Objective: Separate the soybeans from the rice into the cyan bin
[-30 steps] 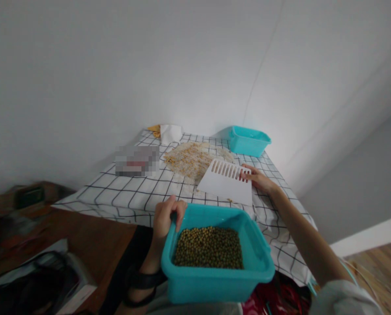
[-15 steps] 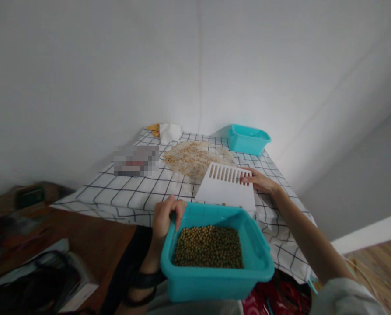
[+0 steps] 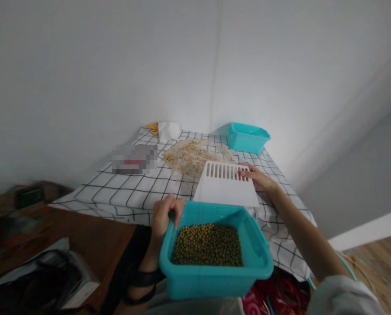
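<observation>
My left hand grips the left back corner of a turquoise plastic tub, its fingers hooked over the rim. Inside the tub lies a layer of round greenish-brown beans or beads. My right hand is closed on the upper right corner of a white plastic scoop-like piece with a row of slots along its far end. The wide near edge of this piece hangs over the tub's back rim. Behind it, a clear plastic sheet carries scattered yellowish grains.
A second turquoise tub stands at the table's back right. A white cloth and a yellow cloth lie at the back left. A blurred-out flat object rests on the checkered tablecloth. A white box with cables sits lower left.
The white slotted piece has tilted slightly, and the few grains at its near edge are gone from it. My left hand stays on the tub; the view has shifted a little.
</observation>
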Demonstrator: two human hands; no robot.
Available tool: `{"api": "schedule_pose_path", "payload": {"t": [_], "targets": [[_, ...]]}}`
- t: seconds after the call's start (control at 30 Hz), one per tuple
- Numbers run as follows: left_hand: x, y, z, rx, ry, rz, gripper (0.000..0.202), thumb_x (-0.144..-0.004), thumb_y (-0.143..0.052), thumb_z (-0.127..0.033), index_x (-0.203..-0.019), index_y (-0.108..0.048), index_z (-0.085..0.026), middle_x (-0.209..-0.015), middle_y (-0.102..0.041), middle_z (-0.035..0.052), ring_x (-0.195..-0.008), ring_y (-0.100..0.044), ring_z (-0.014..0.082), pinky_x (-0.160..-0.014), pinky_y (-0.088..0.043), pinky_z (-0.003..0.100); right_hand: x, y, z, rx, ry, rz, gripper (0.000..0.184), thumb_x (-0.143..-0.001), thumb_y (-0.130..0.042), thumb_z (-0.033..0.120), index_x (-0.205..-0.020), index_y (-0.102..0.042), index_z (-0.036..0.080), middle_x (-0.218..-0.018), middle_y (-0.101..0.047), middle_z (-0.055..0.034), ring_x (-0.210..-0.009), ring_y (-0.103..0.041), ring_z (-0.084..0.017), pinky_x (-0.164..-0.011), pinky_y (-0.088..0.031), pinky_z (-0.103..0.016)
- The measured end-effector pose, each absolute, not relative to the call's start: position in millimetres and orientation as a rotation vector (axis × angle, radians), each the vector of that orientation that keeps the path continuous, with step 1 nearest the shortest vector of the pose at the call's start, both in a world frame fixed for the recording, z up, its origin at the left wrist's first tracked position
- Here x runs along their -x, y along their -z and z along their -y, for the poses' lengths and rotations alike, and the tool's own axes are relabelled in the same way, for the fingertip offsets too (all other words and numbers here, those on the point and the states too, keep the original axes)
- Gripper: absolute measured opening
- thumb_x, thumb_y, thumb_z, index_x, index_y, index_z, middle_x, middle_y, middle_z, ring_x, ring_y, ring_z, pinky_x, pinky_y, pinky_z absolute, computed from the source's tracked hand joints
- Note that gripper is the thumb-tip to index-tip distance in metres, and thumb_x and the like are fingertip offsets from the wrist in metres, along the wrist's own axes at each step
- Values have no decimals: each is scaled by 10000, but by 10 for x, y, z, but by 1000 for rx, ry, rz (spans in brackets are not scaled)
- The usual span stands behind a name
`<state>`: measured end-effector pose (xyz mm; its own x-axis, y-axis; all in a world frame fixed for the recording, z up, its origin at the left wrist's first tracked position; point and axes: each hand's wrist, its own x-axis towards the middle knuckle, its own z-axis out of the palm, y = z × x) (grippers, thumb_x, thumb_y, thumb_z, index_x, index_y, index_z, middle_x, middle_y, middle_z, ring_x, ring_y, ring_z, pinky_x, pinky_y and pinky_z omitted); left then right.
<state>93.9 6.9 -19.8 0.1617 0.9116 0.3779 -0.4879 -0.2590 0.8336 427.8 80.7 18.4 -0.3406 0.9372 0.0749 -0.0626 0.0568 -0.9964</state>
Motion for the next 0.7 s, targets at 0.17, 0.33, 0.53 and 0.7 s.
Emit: {"api": "schedule_pose_path", "payload": {"t": [0.17,0.33,0.53,0.7], "targets": [[-943,197,-51,-1183,-1432,-490,693,-999,-487,-463,-342,-526,-243,-309,-379,8,-408,-364,159,-549,-275,385,-4316,-184,-892,923,-1288,1412,308,-793,-870,446,-899,-702,211,-761,-707,9,-641,-624,-115,-598,-512,-222],[-936,198,-45,-1194,-1433,-491,697,-1010,-475,-454,-351,-532,-237,-319,-391,12,-413,-372,160,-555,-284,381,-4253,-165,-849,963,-1341,1478,307,-803,-862,432,-905,-705,189,-763,-706,-10,-632,-619,-127,-578,-496,-246],[-946,169,-46,-1202,-1434,-501,701,-982,-521,-492,-330,-518,-237,-307,-385,16,-405,-376,160,-550,-293,377,-4206,-180,-831,970,-1354,1486,359,-776,-873,474,-876,-678,190,-747,-699,10,-624,-623,-116,-589,-504,-229],[-953,187,-29,-1188,-1436,-514,710,-992,-488,-498,-332,-504,-235,-314,-370,20,-413,-370,163,-536,-291,369,-4194,-196,-819,968,-1359,1471,341,-783,-872,462,-896,-690,197,-761,-712,10,-625,-630,-111,-587,-513,-219]]}}
